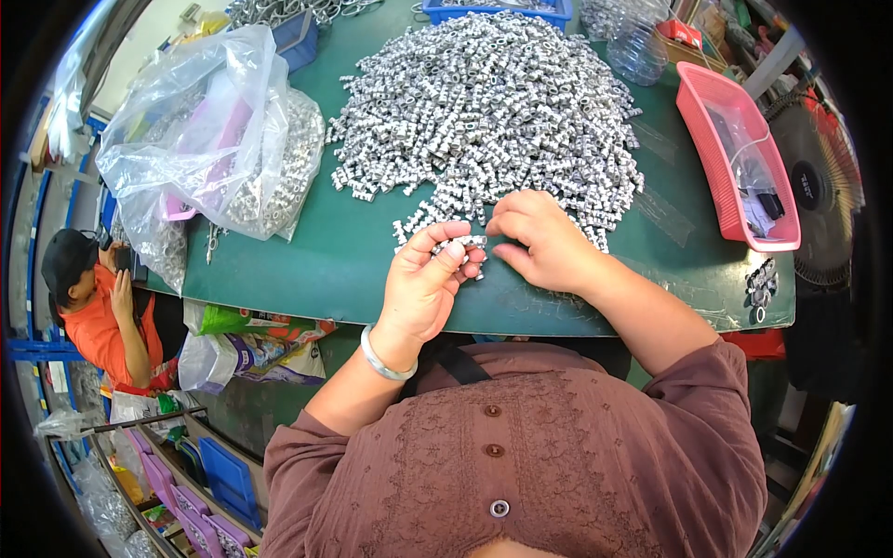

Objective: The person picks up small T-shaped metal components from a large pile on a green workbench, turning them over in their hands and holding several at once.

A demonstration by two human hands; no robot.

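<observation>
A broad heap of small silver metal parts (484,112) covers the far middle of the green table. At its near edge my left hand (426,279), with a bangle on the wrist, is closed round a few small metal parts (472,249). Thumb and fingers pinch them, and some poke out on the right side. Just right of it is my right hand (539,240), its fingers curled with thumb and forefinger close together. Whether a part sits between those fingertips is hidden. Both hands are just above the table, a small gap apart.
A clear plastic bag (214,139) of metal parts stands left of the heap. On the right are a pink basket (789,219), a black fan (814,186) and a few dark metal parts (761,288). A blue tray (502,11) lies behind. Another person (112,307) is at far left.
</observation>
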